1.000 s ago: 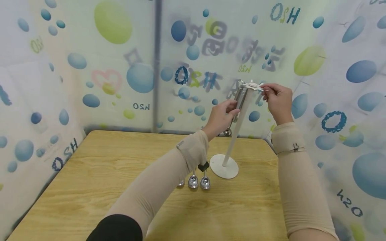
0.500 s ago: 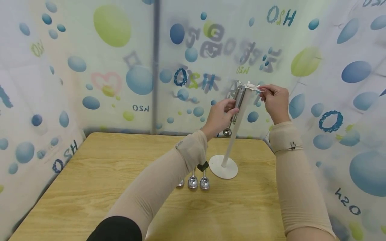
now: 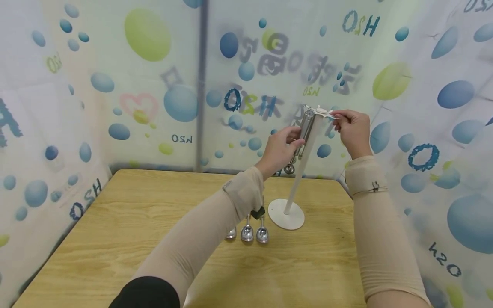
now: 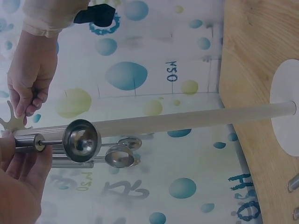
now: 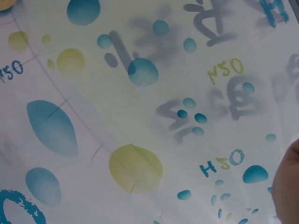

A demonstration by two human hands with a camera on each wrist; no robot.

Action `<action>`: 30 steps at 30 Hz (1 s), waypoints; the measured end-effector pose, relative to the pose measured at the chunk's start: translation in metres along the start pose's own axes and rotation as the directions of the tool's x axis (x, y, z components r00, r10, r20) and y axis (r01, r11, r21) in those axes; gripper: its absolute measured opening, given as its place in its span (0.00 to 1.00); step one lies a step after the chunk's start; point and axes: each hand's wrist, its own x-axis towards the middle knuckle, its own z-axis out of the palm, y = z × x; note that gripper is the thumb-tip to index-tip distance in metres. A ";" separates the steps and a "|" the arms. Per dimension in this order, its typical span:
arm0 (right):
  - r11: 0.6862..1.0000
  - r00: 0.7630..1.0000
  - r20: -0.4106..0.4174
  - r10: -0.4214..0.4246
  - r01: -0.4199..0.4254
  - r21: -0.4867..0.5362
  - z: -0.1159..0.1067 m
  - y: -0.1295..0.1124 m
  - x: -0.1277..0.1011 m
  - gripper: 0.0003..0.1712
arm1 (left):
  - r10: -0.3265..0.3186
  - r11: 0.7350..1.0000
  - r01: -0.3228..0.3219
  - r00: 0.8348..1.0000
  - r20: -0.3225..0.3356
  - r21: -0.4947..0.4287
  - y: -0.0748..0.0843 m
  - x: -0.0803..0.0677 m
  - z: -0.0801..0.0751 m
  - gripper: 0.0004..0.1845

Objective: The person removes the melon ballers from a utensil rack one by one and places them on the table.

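A white stand, with a round base (image 3: 286, 219) and slim pole (image 3: 299, 179), carries a hooked top (image 3: 321, 111). Metal scoops hang along the pole's left side. My left hand (image 3: 280, 149) is high beside the pole, its fingers and thumb around the handle of a metal scoop (image 4: 81, 141); the round bowl sticks out below the hand. Behind it in the left wrist view hang other scoops (image 4: 120, 157). My right hand (image 3: 355, 131) pinches one arm of the hooked top from the right. Only a bit of that hand (image 5: 286, 186) edges into the right wrist view.
Several more metal scoops (image 3: 247, 233) lie on the wooden table (image 3: 154, 231) left of the base, partly hidden by my left sleeve (image 3: 212, 218). A patterned curtain (image 3: 146, 85) hangs behind and around the table.
Both hands stay in nearly the same place on the scoop and the hooked top. Below my left hand the scoop bowls have shifted slightly, and a second one shows more.
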 end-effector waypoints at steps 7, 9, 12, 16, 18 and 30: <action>1.000 1.000 -0.005 0.020 -0.020 0.004 0.001 -0.002 -0.002 0.14 | 0.002 1.000 -0.002 1.000 -0.018 0.008 -0.008 -0.004 -0.002 0.19; 1.000 1.000 -0.007 0.023 -0.023 0.009 0.001 -0.002 -0.003 0.13 | -0.002 1.000 0.002 1.000 -0.019 0.001 -0.011 -0.004 -0.002 0.19; 1.000 1.000 -0.008 0.021 -0.021 0.017 0.001 -0.003 -0.003 0.13 | -0.016 1.000 0.016 1.000 -0.009 -0.009 -0.014 -0.005 -0.004 0.19; 0.999 1.000 -0.009 0.029 -0.029 0.028 0.000 -0.004 -0.003 0.13 | -0.039 0.999 0.039 0.999 0.004 -0.021 -0.019 -0.007 -0.007 0.18; 0.999 0.999 -0.012 0.034 -0.034 0.026 0.000 -0.005 -0.003 0.13 | -0.046 0.999 0.047 0.999 0.005 -0.022 -0.022 -0.008 -0.009 0.17; 0.999 0.999 -0.012 0.043 -0.043 0.021 0.001 0.001 0.000 0.14 | -0.068 0.998 0.068 0.998 -0.014 0.000 -0.038 -0.018 -0.016 0.17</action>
